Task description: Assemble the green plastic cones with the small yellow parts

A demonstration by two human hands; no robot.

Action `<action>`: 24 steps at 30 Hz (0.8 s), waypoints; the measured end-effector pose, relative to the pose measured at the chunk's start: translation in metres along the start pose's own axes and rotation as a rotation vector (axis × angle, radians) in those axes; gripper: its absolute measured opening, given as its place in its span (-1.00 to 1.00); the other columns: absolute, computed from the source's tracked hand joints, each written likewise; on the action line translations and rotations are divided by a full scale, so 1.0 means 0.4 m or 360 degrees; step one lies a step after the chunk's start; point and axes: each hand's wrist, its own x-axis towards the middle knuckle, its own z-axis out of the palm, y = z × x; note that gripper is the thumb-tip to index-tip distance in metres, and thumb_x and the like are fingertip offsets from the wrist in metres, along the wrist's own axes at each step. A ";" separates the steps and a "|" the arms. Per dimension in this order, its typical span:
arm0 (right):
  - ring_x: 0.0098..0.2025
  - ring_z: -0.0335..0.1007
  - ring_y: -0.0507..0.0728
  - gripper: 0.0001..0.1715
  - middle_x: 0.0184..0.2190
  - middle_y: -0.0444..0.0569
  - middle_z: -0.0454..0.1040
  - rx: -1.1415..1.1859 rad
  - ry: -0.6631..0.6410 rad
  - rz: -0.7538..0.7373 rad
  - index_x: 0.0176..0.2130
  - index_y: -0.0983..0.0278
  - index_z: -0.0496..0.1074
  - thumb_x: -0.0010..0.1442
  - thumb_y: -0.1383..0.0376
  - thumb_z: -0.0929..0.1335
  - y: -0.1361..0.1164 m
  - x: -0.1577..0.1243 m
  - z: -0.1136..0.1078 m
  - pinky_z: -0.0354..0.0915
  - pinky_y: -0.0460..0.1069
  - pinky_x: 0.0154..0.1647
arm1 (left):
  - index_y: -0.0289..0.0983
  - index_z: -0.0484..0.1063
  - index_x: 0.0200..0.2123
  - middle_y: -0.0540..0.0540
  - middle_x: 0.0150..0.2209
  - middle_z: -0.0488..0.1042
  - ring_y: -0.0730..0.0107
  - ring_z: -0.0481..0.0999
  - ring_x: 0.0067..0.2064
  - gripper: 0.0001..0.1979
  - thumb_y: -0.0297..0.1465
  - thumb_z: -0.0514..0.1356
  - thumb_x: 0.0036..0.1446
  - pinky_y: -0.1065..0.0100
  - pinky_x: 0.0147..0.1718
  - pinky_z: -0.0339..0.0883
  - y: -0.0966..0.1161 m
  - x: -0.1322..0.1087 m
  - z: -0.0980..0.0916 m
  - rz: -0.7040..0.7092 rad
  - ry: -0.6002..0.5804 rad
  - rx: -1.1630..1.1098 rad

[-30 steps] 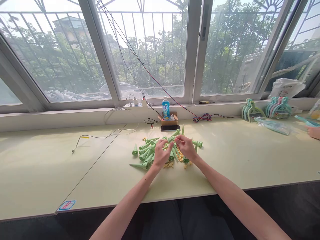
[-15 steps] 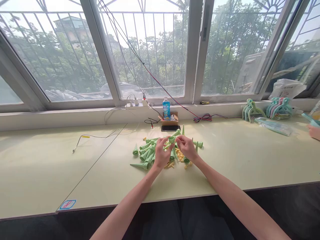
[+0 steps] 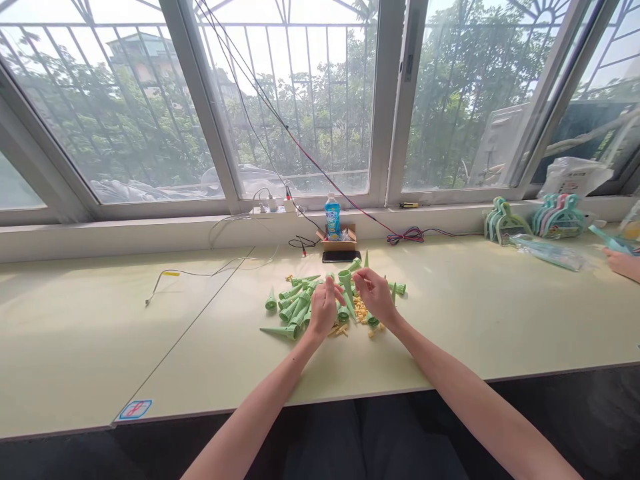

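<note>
A green cone-shaped spike (image 3: 345, 277), with a wide cup-like mouth at the top, stands between my hands with its narrow end downward. My left hand (image 3: 324, 308) is closed, its fingertips against the spike's left side; a bit of green also shows by the thumb. To the right of the mouth, my right hand (image 3: 376, 295) has its fingertips pinched together, and what they hold, if anything, is too small to make out. Several like green spikes (image 3: 300, 308) are heaped to the left. Small yellow pieces (image 3: 361, 311) lie below and between the hands.
Behind the heap are a black phone (image 3: 341, 257) and a cardboard box (image 3: 340, 245) with a blue bottle (image 3: 333, 217). A thin cable (image 3: 200, 273) crosses the table at left. Green dustpan-like items (image 3: 505, 223) stand at back right, near another person's hand (image 3: 623, 263).
The spike's mouth has tipped from facing me to more upright, showing its body. My left fingers have shifted lower, and my right fingertips have moved slightly right. The other person's hand moved left.
</note>
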 end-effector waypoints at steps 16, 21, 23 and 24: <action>-0.50 0.29 0.01 -0.63 -0.48 -0.09 0.40 0.0050 -0.0141 -0.0060 -0.33 0.26 0.42 0.31 0.04 0.27 -0.011 -0.005 0.007 0.23 -0.10 -0.50 | -0.21 0.36 -0.81 -0.10 -0.72 0.30 0.29 0.45 -0.44 -0.13 -0.05 -0.40 0.36 0.11 -0.08 0.35 0.020 -0.008 -0.010 -0.0112 -0.0202 0.0029; -0.48 0.32 0.03 -0.60 -0.46 -0.06 0.42 0.0055 -0.0155 -0.0020 -0.32 0.26 0.43 0.28 -0.01 0.29 -0.012 -0.006 0.007 0.25 -0.09 -0.48 | -0.19 0.41 -0.78 -0.10 -0.74 0.30 0.25 0.46 -0.44 -0.11 0.03 -0.41 0.32 0.09 -0.09 0.36 0.023 -0.006 -0.012 -0.0155 -0.0221 -0.0039; -0.48 0.31 0.03 -0.59 -0.46 -0.06 0.42 0.0058 -0.0160 -0.0014 -0.32 0.26 0.43 0.28 -0.02 0.29 -0.014 -0.006 0.007 0.26 -0.09 -0.48 | -0.19 0.43 -0.76 -0.10 -0.71 0.34 0.24 0.47 -0.43 -0.11 0.05 -0.41 0.31 0.07 -0.08 0.37 0.020 -0.004 -0.013 -0.0151 -0.0237 -0.0058; -0.48 0.30 0.03 -0.59 -0.46 -0.07 0.41 0.0067 -0.0165 -0.0014 -0.32 0.26 0.43 0.28 -0.02 0.29 -0.014 -0.006 0.006 0.26 -0.08 -0.48 | -0.19 0.45 -0.74 -0.10 -0.68 0.38 0.24 0.48 -0.41 -0.11 0.06 -0.40 0.31 0.06 -0.06 0.36 0.017 -0.003 -0.013 -0.0146 -0.0242 -0.0064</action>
